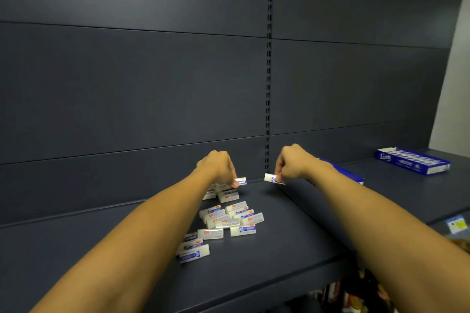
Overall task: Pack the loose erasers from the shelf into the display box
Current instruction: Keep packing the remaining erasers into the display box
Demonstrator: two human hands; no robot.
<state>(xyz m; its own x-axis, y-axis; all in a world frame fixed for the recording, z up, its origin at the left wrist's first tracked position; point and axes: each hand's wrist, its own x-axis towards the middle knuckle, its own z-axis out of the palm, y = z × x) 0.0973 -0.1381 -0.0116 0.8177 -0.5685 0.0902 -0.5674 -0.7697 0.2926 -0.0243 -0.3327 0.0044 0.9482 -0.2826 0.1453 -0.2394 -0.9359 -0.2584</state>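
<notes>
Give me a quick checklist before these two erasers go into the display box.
1. Left hand grips an eraser: ok.
2. Right hand pinches an eraser: ok.
3. Near display box within reach behind the right wrist: ok.
4. Free room in that box: cannot tell, the arm hides it.
5. Loose erasers left on the shelf: not ok, many remain.

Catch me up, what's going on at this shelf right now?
A person is gathering erasers. The left hand pinches one eraser at the back of the loose pile; the right hand holds another eraser just left of the near blue display box. A second box sits farther right on the dark shelf.
</notes>
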